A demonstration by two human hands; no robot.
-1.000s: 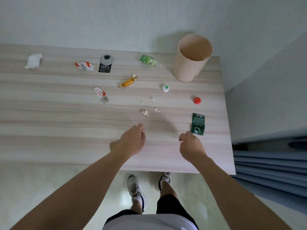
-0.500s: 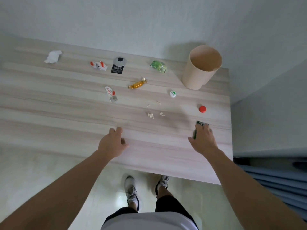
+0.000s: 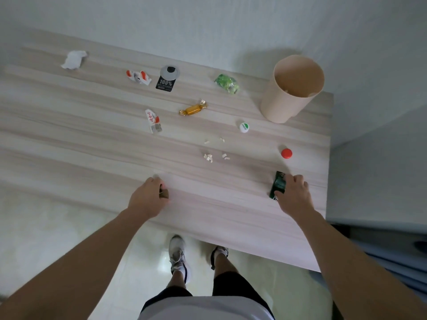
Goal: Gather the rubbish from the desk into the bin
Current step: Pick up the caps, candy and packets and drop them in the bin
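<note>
Presently, right hand (image 3: 293, 192): fingers closed over the near end of a flat dark-green printed wrapper (image 3: 278, 184), which lies on the pale wood-grain desk (image 3: 92, 139) near its right edge.

Left hand (image 3: 147, 199): curled loosely near the front edge, knuckles up; a small dark shape shows at the fingertips, but whether it holds anything cannot be told.

Outward from the hands:
- small red plastic bottle cap (image 3: 286, 153), just beyond the green wrapper;
- scattered white crumbs (image 3: 208, 157), mid-desk;
- white cap with green mark (image 3: 244, 127);
- gold foil twisted sweet wrapper (image 3: 193, 108);
- white-and-red sachet (image 3: 153, 120);
- crumpled green cellophane (image 3: 227, 83);
- black-and-grey "100%" tag (image 3: 166, 78);
- red-and-white torn packet (image 3: 138, 77);
- crumpled white tissue (image 3: 74, 60), far left;
- tall beige cylindrical bin (image 3: 291, 88), upright, far right corner.

Risks, judged: the thin wrapper may slip from a partial pinch; a reaching arm could knock the light bin over the nearby edge; crumbs may scatter if swept carelessly.
</note>
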